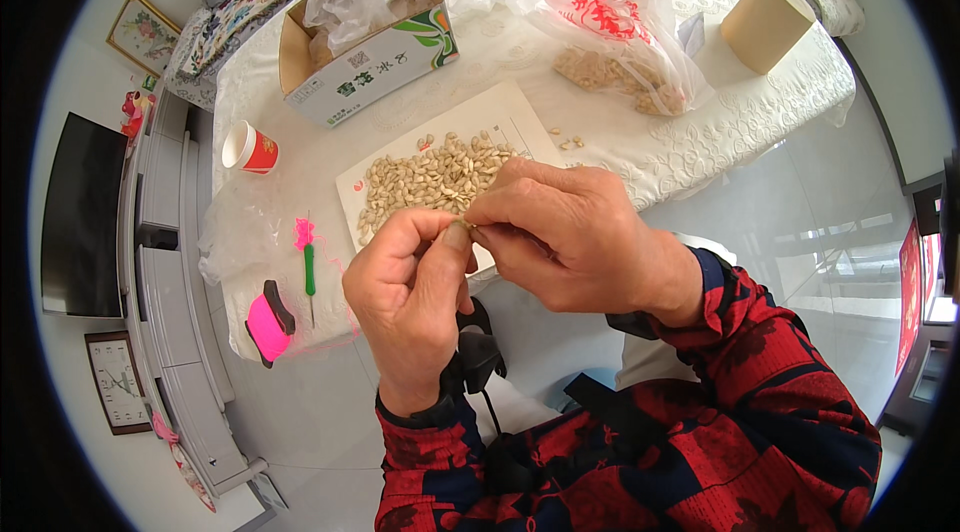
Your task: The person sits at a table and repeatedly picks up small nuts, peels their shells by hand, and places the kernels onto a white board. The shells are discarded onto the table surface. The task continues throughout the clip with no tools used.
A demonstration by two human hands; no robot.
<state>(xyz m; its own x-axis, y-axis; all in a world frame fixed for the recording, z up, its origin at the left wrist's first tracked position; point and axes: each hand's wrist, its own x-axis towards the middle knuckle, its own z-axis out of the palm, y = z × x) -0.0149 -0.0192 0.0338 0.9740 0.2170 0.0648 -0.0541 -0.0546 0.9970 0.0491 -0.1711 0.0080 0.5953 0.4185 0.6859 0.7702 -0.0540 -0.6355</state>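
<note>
My left hand [412, 292] and my right hand [570, 239] meet at the fingertips over the near edge of a flat white board [517, 108]. Between the pinched thumbs and forefingers is a small pale seed [466, 221], mostly covered by the fingers. Just beyond, a spread heap of pale seeds in their shells [435, 176], which look like pumpkin seeds, lies on the board. My hands hide its near right side. A few loose seeds [571, 143] rest on the tablecloth right of the board.
A cardboard box [375, 82] holds plastic bags at the back. Behind right stand a clear bag of tan pieces [630, 78] and a paper roll [766, 22]. Leftward are a paper cup [251, 148], a green-handled hook tool [309, 269] and a pink line spool [268, 326], on a white tablecloth [480, 44].
</note>
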